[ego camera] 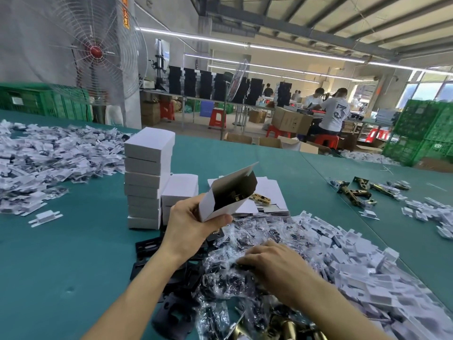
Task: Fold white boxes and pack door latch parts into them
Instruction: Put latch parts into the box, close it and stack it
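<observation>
Right now we hold the open white box (228, 195) up in our left hand (193, 222), above the desk (73, 253) and just in front of the stacks. The grip is wrapped round the box's lower end, with the thumb across the front wall and the fingers behind. The box's mouth tilts up and to the right with its flap raised, and a brass latch part (236, 196) shows in the dark inside.

Our right hand (269, 263) lies palm down on the heap of clear plastic bags (245, 236) below the box. Its fingers bend into the bags, and we cannot tell whether this grip has closed on one.

Behind the box lie flat box blanks (272, 192) with a second brass latch (261, 198) on them. To their left stand a tall stack of folded boxes (147, 177) and a shorter stack (180, 192) touching it. Black plates (147, 246) lie under our left wrist, beside the bags. White card inserts (355, 261) are heaped to the right of the bags, and another heap (49, 155) spreads far left. More brass latches (360, 190) lie well apart at the right. A large fan (95, 51) and green crates (429, 128) stand beyond the desk.
</observation>
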The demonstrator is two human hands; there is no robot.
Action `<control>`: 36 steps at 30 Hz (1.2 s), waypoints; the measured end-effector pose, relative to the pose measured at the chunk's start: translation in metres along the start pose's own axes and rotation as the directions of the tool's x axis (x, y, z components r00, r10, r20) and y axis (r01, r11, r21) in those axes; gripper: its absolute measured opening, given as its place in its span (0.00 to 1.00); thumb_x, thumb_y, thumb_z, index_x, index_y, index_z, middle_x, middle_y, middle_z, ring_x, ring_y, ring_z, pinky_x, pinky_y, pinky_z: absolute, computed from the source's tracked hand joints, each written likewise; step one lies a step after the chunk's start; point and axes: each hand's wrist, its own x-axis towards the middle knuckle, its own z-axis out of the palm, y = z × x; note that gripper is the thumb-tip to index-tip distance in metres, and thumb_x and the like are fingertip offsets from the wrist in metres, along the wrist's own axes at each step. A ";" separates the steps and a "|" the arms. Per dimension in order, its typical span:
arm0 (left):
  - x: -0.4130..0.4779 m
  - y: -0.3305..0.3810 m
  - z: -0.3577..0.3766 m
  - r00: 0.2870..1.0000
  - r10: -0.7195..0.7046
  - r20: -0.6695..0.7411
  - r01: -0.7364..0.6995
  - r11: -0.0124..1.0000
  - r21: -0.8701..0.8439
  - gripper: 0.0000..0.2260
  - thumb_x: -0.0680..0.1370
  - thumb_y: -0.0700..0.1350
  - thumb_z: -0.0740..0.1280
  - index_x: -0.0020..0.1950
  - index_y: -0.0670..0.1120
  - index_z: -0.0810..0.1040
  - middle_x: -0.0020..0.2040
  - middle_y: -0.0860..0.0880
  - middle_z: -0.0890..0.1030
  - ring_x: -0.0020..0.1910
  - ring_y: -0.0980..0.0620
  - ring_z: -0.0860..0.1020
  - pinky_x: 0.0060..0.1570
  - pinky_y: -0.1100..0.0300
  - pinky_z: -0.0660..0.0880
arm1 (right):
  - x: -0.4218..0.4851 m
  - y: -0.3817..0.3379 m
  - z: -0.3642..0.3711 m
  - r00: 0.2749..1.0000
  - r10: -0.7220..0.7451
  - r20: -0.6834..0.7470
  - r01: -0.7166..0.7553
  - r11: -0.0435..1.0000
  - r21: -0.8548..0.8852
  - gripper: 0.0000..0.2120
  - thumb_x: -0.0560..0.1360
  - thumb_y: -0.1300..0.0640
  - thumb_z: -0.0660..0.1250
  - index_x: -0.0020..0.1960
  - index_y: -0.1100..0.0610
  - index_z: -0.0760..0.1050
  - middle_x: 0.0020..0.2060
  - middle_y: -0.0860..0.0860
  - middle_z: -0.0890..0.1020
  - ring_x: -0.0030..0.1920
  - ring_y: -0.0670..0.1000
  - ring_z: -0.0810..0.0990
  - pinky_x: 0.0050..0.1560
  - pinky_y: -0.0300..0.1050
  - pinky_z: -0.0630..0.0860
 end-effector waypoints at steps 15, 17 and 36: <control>0.000 -0.006 0.003 0.998 -0.030 -0.063 0.030 0.999 0.012 0.15 0.66 0.38 0.81 0.41 0.58 0.85 0.42 0.48 0.86 0.45 0.39 0.82 0.50 0.37 0.79 | -0.011 -0.036 -0.144 0.770 -0.076 -0.633 0.236 0.956 0.172 0.10 0.77 0.53 0.66 0.54 0.54 0.84 0.47 0.47 0.81 0.43 0.49 0.81 0.39 0.49 0.79; -0.001 -0.006 0.004 0.998 -0.032 -0.053 0.033 0.999 0.023 0.14 0.66 0.38 0.82 0.43 0.55 0.86 0.43 0.47 0.86 0.46 0.40 0.82 0.50 0.38 0.80 | -0.005 -0.044 -0.149 0.829 -0.100 -0.550 0.136 0.990 0.025 0.08 0.79 0.54 0.67 0.55 0.52 0.83 0.47 0.49 0.79 0.40 0.54 0.79 0.35 0.54 0.78; -0.002 -0.006 0.008 0.985 -0.150 0.083 0.148 0.988 0.032 0.13 0.66 0.37 0.82 0.42 0.54 0.86 0.38 0.49 0.84 0.34 0.50 0.79 0.35 0.56 0.79 | 0.025 -0.053 -0.137 0.941 0.073 -0.331 -0.149 0.966 -0.211 0.15 0.77 0.60 0.66 0.59 0.43 0.75 0.51 0.45 0.78 0.44 0.56 0.78 0.35 0.45 0.63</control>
